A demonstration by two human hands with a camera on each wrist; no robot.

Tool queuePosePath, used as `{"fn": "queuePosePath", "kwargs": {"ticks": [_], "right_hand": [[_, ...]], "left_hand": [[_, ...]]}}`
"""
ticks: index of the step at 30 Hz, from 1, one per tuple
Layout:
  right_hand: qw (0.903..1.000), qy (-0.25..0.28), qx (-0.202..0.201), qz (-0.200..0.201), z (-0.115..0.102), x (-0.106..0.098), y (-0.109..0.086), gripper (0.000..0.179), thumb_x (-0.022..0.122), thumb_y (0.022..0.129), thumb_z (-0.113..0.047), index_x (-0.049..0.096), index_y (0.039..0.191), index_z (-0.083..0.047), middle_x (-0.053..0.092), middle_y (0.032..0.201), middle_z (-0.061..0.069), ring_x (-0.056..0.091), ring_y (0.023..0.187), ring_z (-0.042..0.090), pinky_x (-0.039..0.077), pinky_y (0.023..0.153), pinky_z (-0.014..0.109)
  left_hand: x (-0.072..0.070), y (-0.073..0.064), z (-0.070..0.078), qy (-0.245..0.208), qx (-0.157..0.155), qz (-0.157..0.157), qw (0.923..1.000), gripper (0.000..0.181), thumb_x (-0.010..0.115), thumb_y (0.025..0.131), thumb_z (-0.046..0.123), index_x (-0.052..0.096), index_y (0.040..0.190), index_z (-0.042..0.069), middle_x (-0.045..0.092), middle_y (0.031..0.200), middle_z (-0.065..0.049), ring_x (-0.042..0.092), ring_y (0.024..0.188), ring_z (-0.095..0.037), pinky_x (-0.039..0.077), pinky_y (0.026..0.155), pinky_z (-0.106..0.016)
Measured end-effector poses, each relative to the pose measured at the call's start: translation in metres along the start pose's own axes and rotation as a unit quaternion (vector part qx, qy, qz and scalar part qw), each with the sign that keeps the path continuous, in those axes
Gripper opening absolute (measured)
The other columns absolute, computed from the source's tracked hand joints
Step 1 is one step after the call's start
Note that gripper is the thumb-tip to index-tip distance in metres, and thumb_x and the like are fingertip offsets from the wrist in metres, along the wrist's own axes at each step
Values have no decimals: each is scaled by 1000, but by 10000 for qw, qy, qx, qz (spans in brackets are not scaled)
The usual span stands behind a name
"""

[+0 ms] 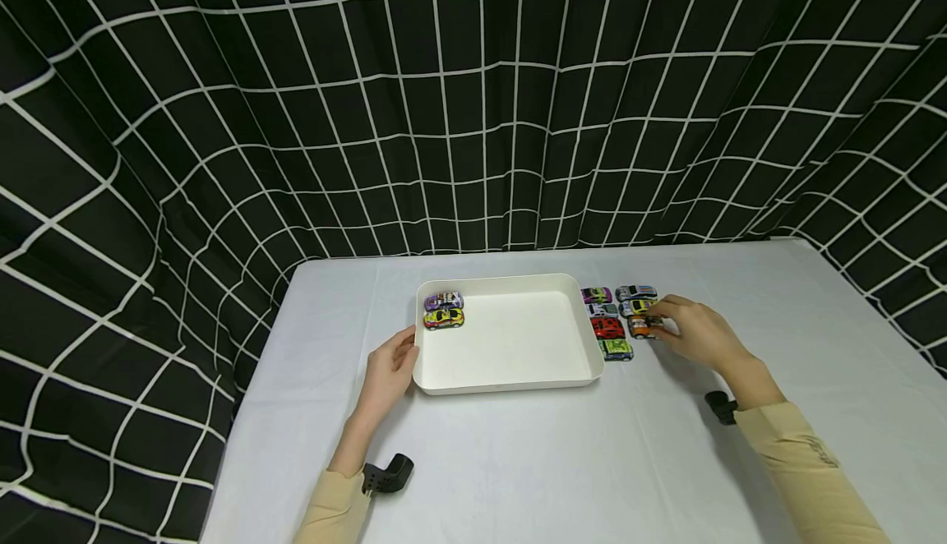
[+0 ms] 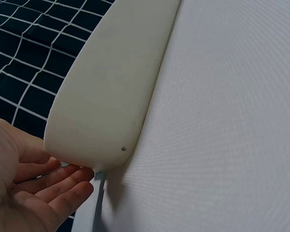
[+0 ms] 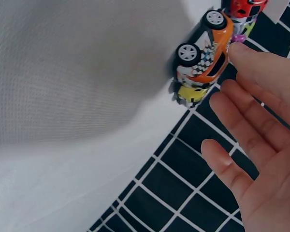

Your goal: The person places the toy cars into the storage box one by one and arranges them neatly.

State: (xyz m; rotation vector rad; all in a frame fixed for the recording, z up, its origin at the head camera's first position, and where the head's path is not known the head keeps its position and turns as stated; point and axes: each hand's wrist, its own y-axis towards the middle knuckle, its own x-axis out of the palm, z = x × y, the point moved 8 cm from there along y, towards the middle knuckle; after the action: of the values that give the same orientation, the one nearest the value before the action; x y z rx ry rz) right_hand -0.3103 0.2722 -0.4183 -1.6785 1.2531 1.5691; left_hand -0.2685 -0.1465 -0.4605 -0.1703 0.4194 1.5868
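A shallow white tray (image 1: 518, 385) lies on the table, with a purple toy car (image 1: 444, 301) and a yellow-and-red toy car (image 1: 444, 319) at its upper left. My left hand (image 1: 389, 370) touches the tray's left end; in the left wrist view its relaxed fingers lie along the outer wall. At the right, my right hand (image 1: 699, 333) reaches over an orange toy car (image 3: 210, 63), pinching it by its right end between thumb and index finger, the index tip hidden in the right wrist view. A yellow toy car (image 1: 634, 307) sits just beyond it.
Against the tray's right side stand a purple-green car (image 1: 596, 295), a white car (image 1: 602, 311), a red car (image 1: 607, 329) and a green car (image 1: 616, 350). A silver car (image 1: 636, 292) is behind the yellow one. Black gridded curtain (image 1: 488, 117) surrounds the white table (image 1: 503, 462).
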Motion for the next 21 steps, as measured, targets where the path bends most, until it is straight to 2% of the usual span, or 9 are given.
{"fn": "queuePosePath", "kwargs": {"ticks": [13, 21], "right_hand": [[9998, 8, 140, -112, 7, 11, 1, 26, 72, 76, -3, 65, 100, 4, 63, 98, 19, 61, 88, 37, 53, 73, 52], [10000, 55, -3, -4, 7, 12, 2, 24, 73, 75, -1, 65, 98, 5, 63, 95, 17, 61, 86, 36, 53, 73, 51]], "left_hand": [[1, 0, 0, -39, -79, -40, 10000, 37, 52, 91, -2, 47, 127, -11, 56, 117, -28, 58, 106, -33, 51, 90, -27], [0, 0, 0, -18, -70, -9, 10000, 37, 52, 91, -2, 48, 127, -11, 56, 117, -28, 59, 105, -34, 51, 89, -27]]}}
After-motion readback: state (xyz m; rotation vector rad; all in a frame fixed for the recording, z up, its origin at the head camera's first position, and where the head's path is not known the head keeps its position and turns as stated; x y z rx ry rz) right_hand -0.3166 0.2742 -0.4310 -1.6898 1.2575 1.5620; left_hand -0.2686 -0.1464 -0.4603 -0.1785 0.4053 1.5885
